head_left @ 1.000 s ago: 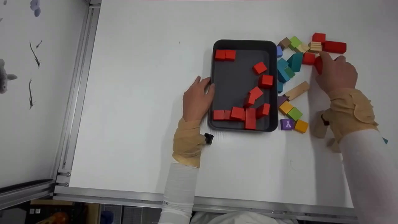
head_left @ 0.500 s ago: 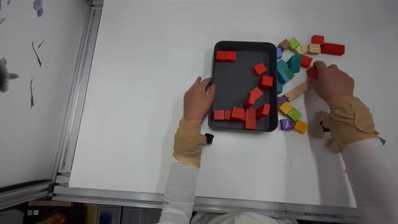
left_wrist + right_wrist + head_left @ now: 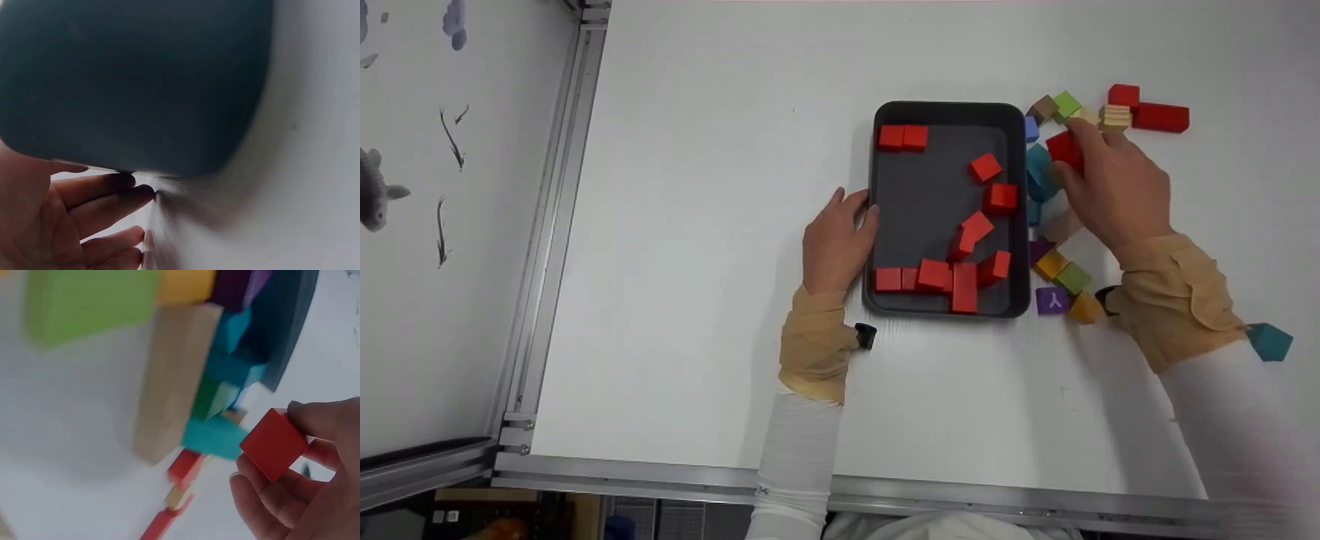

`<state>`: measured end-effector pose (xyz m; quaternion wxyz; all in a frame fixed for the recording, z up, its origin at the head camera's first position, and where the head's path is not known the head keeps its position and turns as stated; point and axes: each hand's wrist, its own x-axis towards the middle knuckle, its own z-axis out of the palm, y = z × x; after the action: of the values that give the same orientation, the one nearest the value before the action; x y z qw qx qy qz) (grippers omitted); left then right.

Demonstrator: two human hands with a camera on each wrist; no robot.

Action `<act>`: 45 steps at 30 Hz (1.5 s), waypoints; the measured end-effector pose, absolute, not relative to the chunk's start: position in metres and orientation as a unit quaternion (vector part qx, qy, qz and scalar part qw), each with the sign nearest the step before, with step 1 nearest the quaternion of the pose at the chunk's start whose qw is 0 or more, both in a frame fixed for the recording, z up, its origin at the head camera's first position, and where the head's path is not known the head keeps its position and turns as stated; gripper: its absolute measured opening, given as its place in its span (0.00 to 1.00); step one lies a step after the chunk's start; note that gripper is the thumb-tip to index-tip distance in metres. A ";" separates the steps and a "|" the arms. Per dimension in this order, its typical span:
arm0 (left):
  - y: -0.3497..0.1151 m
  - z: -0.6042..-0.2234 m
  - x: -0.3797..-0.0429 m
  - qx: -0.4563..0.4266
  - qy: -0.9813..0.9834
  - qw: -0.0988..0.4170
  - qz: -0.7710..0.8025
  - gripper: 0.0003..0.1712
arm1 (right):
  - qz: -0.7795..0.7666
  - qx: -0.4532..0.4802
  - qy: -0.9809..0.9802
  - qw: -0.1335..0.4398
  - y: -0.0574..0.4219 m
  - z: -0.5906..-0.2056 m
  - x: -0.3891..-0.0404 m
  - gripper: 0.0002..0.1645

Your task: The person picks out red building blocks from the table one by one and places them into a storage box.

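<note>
My right hand (image 3: 1121, 184) pinches a red cube (image 3: 274, 444) between thumb and fingers, over the coloured blocks just right of the dark grey tray (image 3: 919, 199). Several red blocks lie in that tray, among them a red cube (image 3: 1000, 199) near its right wall and an upright-lying red block (image 3: 964, 287) at the near end. With fingers fairly straight, my left hand (image 3: 838, 244) rests against the tray's left wall. In the left wrist view the tray's dark outer side (image 3: 135, 84) hides part of that hand. Another red block (image 3: 185, 467) lies on the table below the right hand.
Beside the tray stand teal blocks (image 3: 1039, 171), a purple block (image 3: 1052, 300), a green block (image 3: 1072, 277) and a plain wooden bar (image 3: 174, 382). Farther back are a long red block (image 3: 1161, 117) and a red cube (image 3: 1124, 95). A teal block (image 3: 1270, 342) sits by the right forearm.
My right hand has moved left toward the tray with the red cube between its fingers, now covering some blocks. The left hand stays at the tray's wall.
</note>
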<state>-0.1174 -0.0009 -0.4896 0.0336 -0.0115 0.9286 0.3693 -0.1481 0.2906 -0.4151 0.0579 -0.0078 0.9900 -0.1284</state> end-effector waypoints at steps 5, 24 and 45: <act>0.000 -0.490 -0.118 -0.011 0.927 0.033 0.373 0.21 | -0.164 -0.063 0.984 0.011 0.269 -0.414 -0.146 0.33; 0.003 -0.488 -0.119 -0.009 0.924 0.037 0.381 0.20 | -0.183 -0.156 0.971 0.010 0.246 -0.446 -0.141 0.30; 0.002 -0.489 -0.120 -0.011 0.926 0.036 0.376 0.21 | -0.119 -0.211 0.970 0.022 0.236 -0.461 -0.144 0.27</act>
<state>-0.1201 0.0020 -0.4886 0.0356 -0.0105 0.9257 0.3765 -0.1443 0.2361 -0.4610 0.0221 -0.2110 0.9699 -0.1192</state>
